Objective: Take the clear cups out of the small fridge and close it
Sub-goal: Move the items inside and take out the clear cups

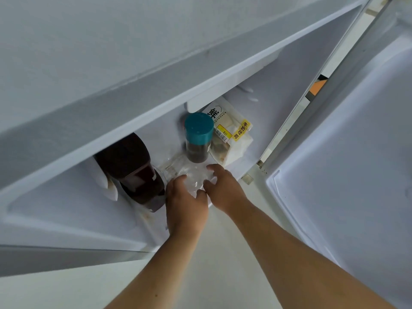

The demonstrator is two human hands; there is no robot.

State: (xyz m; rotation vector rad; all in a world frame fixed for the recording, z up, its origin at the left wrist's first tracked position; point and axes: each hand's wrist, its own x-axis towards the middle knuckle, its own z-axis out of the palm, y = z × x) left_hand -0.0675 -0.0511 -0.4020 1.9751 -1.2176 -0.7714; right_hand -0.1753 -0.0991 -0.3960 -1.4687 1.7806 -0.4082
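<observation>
While your fingertips (pixel 181 178) curl round the clear cups (pixel 191 177), both hands clasp them from opposite sides: left hand (pixel 186 206) on the near left, right hand (pixel 223 188) on the right. They sit on the small fridge (pixel 66 208) floor, just before the teal-capped jar (pixel 198 139), right of the dark bottle (pixel 133 170). Its door (pixel 356 152) stands open.

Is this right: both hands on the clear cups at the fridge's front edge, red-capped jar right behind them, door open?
Not quite: the jar behind the clear cups has a teal cap, per the head view. Left hand, right hand and the open door are as stated.
</observation>
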